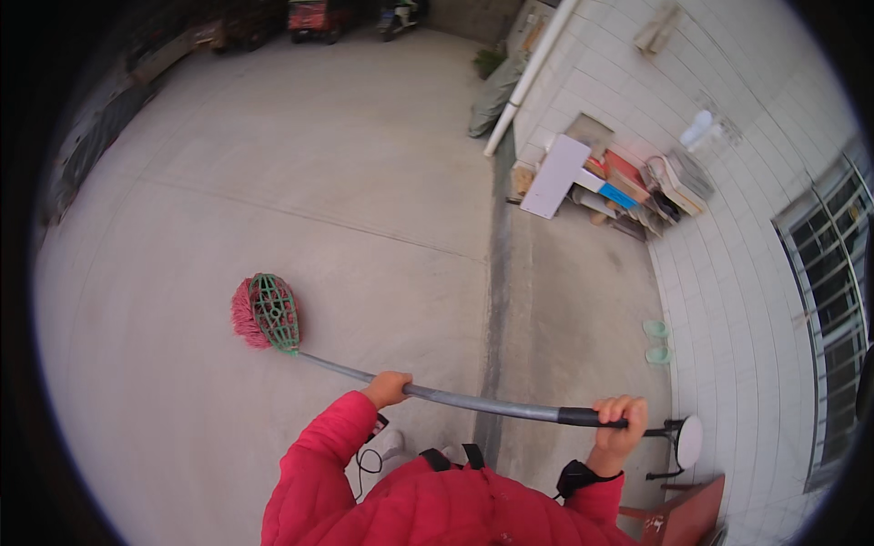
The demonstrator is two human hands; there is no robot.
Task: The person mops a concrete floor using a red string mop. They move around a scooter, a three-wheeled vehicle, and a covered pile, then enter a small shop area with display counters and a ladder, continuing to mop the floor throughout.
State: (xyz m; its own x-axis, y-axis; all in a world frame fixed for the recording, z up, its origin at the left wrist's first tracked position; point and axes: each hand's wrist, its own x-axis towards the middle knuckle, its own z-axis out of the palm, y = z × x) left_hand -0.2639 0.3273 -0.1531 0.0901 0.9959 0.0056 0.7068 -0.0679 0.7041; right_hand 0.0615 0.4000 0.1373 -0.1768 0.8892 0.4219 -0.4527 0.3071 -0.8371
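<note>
Both my hands are closed around the long grey handle [482, 402] of a mop, held across the front of my body. My left hand [389, 389] grips the bare tube partway down. Toward the other end, my right hand [622, 422] wraps round the black grip [578, 417]. The mop head [275, 312] is out to the left over the concrete, with a green plastic lattice and pink strands [248, 315] spreading from its left side. Whether the strands touch the ground I cannot tell. A black cable [366, 462] loops below my left sleeve.
At right runs a white tiled wall [728, 300] with a barred window [833, 237]. Boxes and boards [628, 182] are piled against it, pale green slippers [656, 342] lie below. Near my right arm are a round white-topped object [689, 441] and a reddish-brown wooden piece [687, 514]. Vehicles [317, 18] stand far back.
</note>
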